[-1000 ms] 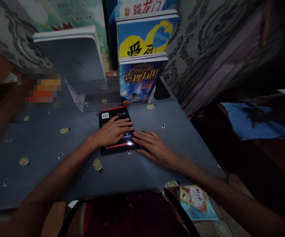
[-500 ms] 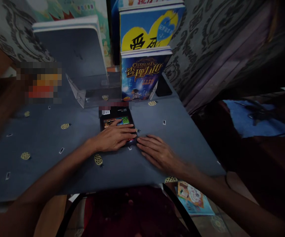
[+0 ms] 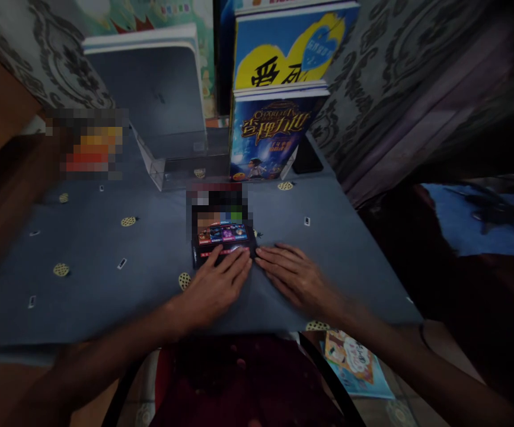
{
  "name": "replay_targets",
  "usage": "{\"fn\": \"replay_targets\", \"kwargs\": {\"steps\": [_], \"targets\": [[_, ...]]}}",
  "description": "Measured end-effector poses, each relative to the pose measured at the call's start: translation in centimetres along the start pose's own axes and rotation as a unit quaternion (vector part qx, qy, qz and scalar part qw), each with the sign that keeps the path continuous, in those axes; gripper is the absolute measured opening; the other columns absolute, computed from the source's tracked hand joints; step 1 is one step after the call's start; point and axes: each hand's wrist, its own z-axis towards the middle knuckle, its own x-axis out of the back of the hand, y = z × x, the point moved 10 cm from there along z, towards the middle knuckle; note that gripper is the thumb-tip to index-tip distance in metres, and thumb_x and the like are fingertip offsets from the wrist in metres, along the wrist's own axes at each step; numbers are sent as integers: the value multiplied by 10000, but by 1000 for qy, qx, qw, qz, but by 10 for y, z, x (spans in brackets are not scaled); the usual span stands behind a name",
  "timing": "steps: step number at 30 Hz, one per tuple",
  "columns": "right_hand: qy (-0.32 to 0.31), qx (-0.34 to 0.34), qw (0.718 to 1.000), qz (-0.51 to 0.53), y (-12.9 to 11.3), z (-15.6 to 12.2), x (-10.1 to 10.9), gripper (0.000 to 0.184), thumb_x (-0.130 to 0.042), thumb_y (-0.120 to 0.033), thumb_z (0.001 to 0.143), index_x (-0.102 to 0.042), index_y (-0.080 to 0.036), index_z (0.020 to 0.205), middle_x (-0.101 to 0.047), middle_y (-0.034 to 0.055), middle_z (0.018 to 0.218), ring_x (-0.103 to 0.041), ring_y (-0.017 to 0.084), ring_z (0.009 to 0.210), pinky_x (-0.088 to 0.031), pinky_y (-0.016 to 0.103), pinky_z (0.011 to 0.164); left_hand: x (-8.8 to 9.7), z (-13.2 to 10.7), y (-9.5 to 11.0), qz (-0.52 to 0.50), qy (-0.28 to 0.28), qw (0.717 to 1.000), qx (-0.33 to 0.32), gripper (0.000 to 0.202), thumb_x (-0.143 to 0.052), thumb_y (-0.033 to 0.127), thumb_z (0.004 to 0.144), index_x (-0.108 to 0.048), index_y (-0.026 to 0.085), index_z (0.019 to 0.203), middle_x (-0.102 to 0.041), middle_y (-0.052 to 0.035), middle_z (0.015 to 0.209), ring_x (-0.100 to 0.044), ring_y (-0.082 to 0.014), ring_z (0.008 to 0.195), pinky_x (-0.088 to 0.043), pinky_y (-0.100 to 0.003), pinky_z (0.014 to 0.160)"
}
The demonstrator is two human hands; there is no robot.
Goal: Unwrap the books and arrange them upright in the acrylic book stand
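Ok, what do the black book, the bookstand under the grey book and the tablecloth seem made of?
Black book: likely printed card, perhaps glossy, given its colourful panels. Bookstand: probably smooth plastic; its side is see-through. Tablecloth: smooth-looking, with printed pineapples; fabric or vinyl, hard to tell.

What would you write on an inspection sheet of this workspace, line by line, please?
Surface: grey patterned tablecloth.
Things in hand: dark book lying flat; far part blurred.
Clutter: grey-covered book, yellow-heart book and blue book standing behind; dark slab lying at back right.
Hands: left hand palm down, fingers on the dark book's near part; right hand by its near right corner, contact unclear.
Cables: none certain; right side too dark.
Surroundings: patterned backdrop; blue cloth at right; floor-side book below the near edge.
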Motion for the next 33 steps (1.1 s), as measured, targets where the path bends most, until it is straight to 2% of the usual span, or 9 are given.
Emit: {"fn": "replay_targets", "kwargs": {"steps": [4,11,16,22,24,28,30,33], "targets": [[14,10,1000,-9,-1,1,2,440,-485,-132,986,-530,-220,1415,-697,107,1296,-654,230,1206,-515,488,1037,1,-12,4,47,-19,998,33,475,-391,133,978,-466,75,1443,-474,-160,1527,-409,-272,1442,-336,-492,1160],[16,15,1000,-11,-1,2,2,485,-487,-109,979,-496,-251,1442,-690,89,1312,-659,227,1199,-524,483,1025,5,-47,-9,67,5,992,108,457,-387,157,990,-500,92,1428,-520,-154,1493,-470,-253,1393,-358,-462,1146],[8,23,1000,-17,-4,3,4,437,-475,-125,988,-529,-226,1409,-691,91,1310,-648,233,1213,-532,476,1009,8,-74,-15,59,44,985,159,435,-395,116,973,-533,64,1382,-551,-169,1460,-540,-256,1317,-384,-453,1113],[18,17,1000,-14,-14,15,6,408,-547,-154,955,-595,-229,1353,-676,104,1330,-607,276,1267,-449,564,1093,8,-84,-16,33,71,980,182,441,-394,109,961,-531,76,1379,-574,-167,1434,-538,-247,1316,-378,-420,1109],[-15,31,999,27,-24,27,-5,460,-526,-183,970,-529,-234,1427,-618,105,1409,-562,263,1322,-425,561,1125,10,-83,-14,43,82,979,180,420,-389,123,972,-545,78,1359,-594,-158,1414,-547,-238,1299,-380,-402,1094],[-152,69,979,120,-51,58,-39,629,-531,-363,997,-299,-237,1568,-463,96,1547,-417,230,1443,-354,499,1199,10,-84,-13,64,101,975,190,399,-384,149,977,-579,83,1318,-650,-146,1332,-564,-233,1260,-370,-397,1076],[-199,74,967,144,-59,74,-49,682,-545,-456,985,-296,-208,1569,-428,108,1566,-359,233,1474,-292,478,1230,8,-85,-14,69,110,971,198,392,-396,169,978,-589,97,1311,-679,-132,1274,-583,-228,1219,-367,-392,1073],[-229,77,956,167,-61,97,-56,679,-509,-536,982,-364,-180,1542,-416,120,1569,-311,230,1494,-230,455,1251,8,-85,-14,72,136,968,196,364,-403,173,976,-624,132,1262,-694,-112,1240,-595,-218,1188,-369,-380,1059]]}}
